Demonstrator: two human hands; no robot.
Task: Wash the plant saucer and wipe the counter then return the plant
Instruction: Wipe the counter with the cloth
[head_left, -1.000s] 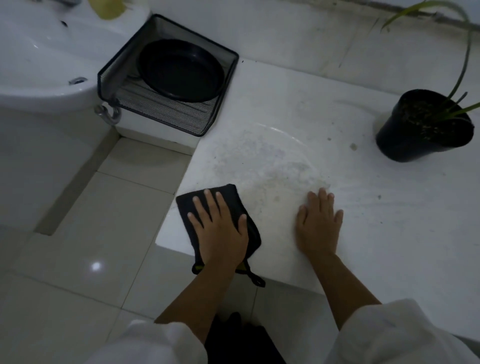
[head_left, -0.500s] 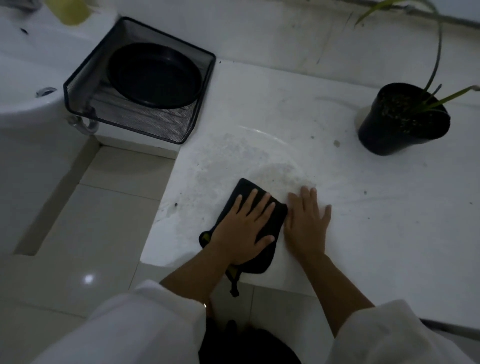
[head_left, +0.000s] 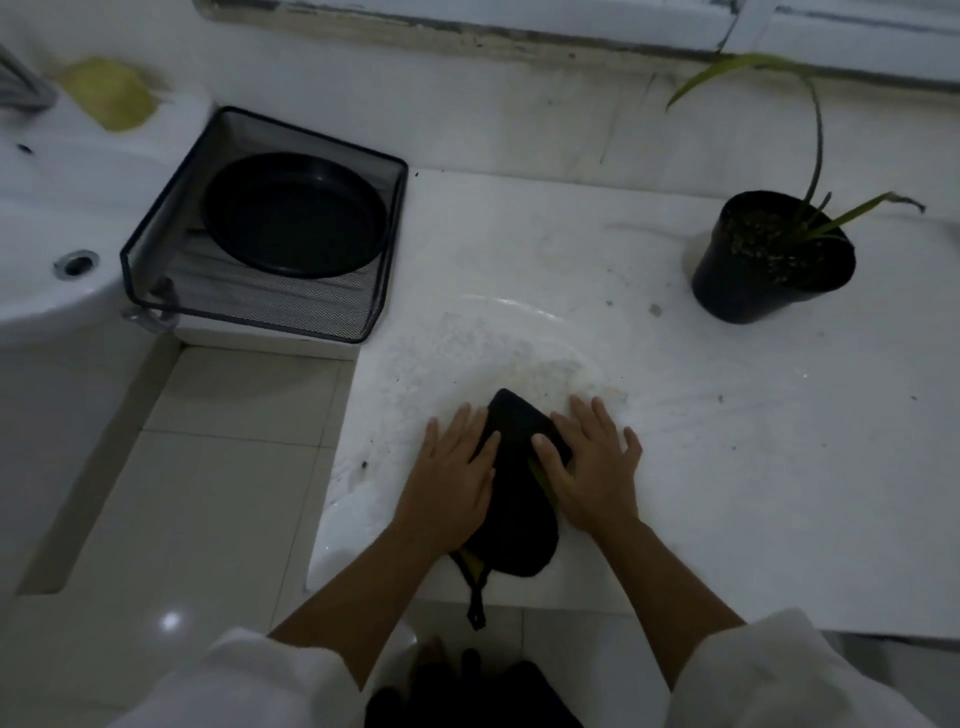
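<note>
A black cloth (head_left: 519, 514) lies on the white counter (head_left: 753, 493) near its front left corner, over a dusty smear of soil. My left hand (head_left: 454, 480) rests flat on the cloth's left edge, and my right hand (head_left: 592, 467) presses its right edge with thumb and forefinger on the fabric. The cloth's loop hangs over the counter's front edge. The black plant saucer (head_left: 296, 213) sits in a black mesh tray (head_left: 260, 319) at the back left. The plant in its black pot (head_left: 769, 265) stands on the counter at the back right.
A white sink (head_left: 47, 218) is at the far left, with a yellow sponge (head_left: 109, 98) on its rim. Soil specks dot the counter between the cloth and the pot. Tiled floor lies below to the left. A wall ledge runs along the back.
The cloth has slid from the counter's left corner toward the middle under my left hand. My right hand has come onto the cloth's right edge, so both hands now hold it.
</note>
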